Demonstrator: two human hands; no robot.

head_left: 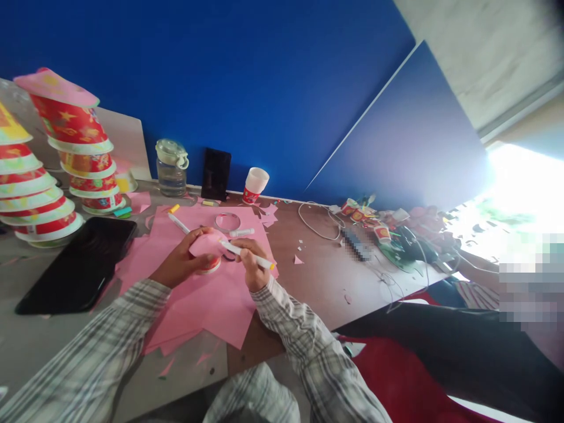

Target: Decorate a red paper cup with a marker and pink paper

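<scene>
My left hand (183, 258) is closed around a paper cup (207, 254) capped with a round pink paper piece, holding it over the pink paper sheets (207, 299). My right hand (250, 261) grips a white marker (247, 254) with a yellow end, its tip against the pink piece on the cup. Both sleeves are plaid. A second white marker (177, 222) with a yellow cap and a capped white marker (241, 232) lie on the pink sheet just beyond my hands, beside a clear tape ring (228, 221).
Two stacks of red paper cups (83, 153) stand at the left by a black tablet (79, 264). A glass jar (171, 167), a black phone (215, 174) and a tilted cup (254, 185) line the blue wall. Cables, cups and another person's arm (476, 270) fill the right.
</scene>
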